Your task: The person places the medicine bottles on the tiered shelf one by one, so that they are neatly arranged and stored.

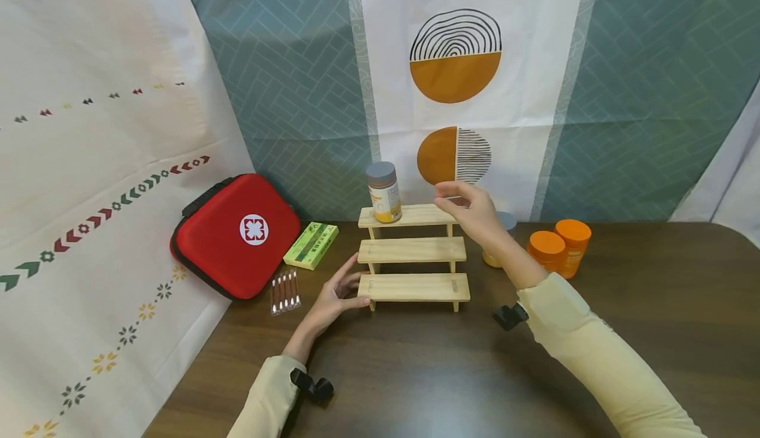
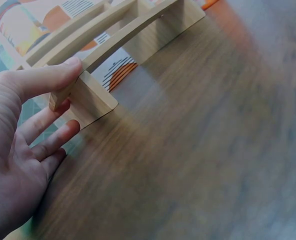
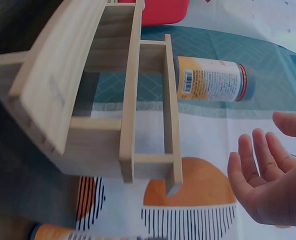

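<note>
A three-step wooden display rack (image 1: 412,250) stands on the table. On the left end of its top step sits a pill bottle (image 1: 386,197) with a grey cap and a white and yellow label. My left hand (image 1: 325,303) grips the left end of the lowest step; the left wrist view shows the thumb (image 2: 63,75) on top of the board and a fingertip under it. Above the right end of the top step, my right hand (image 1: 472,217) is raised with nothing in it, its fingers relaxed and apart from the bottle (image 3: 210,79).
A second grey-capped bottle (image 1: 506,220) stands right of the rack, partly hidden by my right arm. Two orange-lidded jars (image 1: 573,243) are farther right. On the left lie a red first-aid case (image 1: 237,237), a yellow-green box (image 1: 311,245) and a pack of swabs (image 1: 285,291).
</note>
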